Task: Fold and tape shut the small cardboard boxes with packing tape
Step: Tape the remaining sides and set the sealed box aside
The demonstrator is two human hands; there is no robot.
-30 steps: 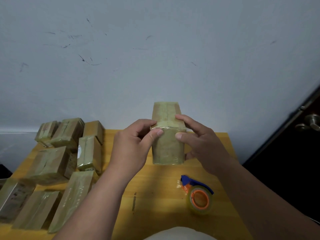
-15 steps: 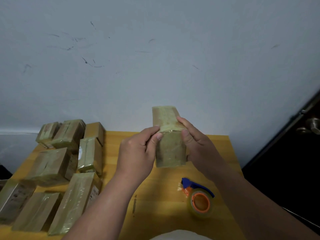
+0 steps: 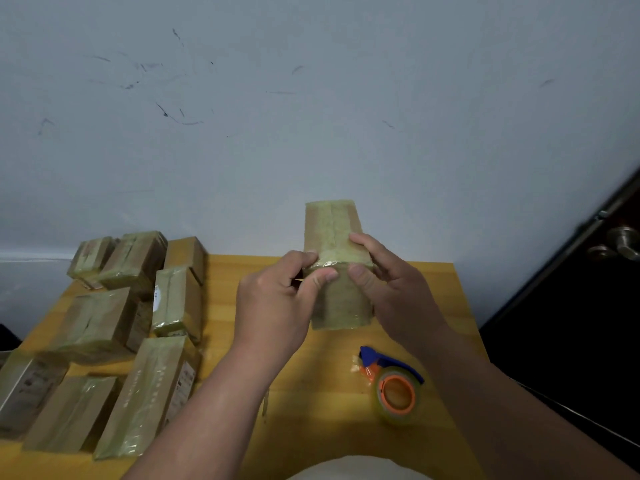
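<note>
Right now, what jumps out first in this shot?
Both hands, left hand and right hand, hold a taped cardboard box up at centre, thumbs pressing a tape band across its middle. A pile of taped boxes crowds the left side of the yellow table. The tape dispenser, orange core and blue handle, lies near the right forearm.

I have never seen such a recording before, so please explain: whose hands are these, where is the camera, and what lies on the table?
There is no machine here. A person wears one camera on the head, looking down at their own two hands. The left hand and right hand together hold a small taped cardboard box above a yellow table; thumbs press its tape band. On the table lie a tape dispenser at the right and a group of taped boxes at the left.
</note>
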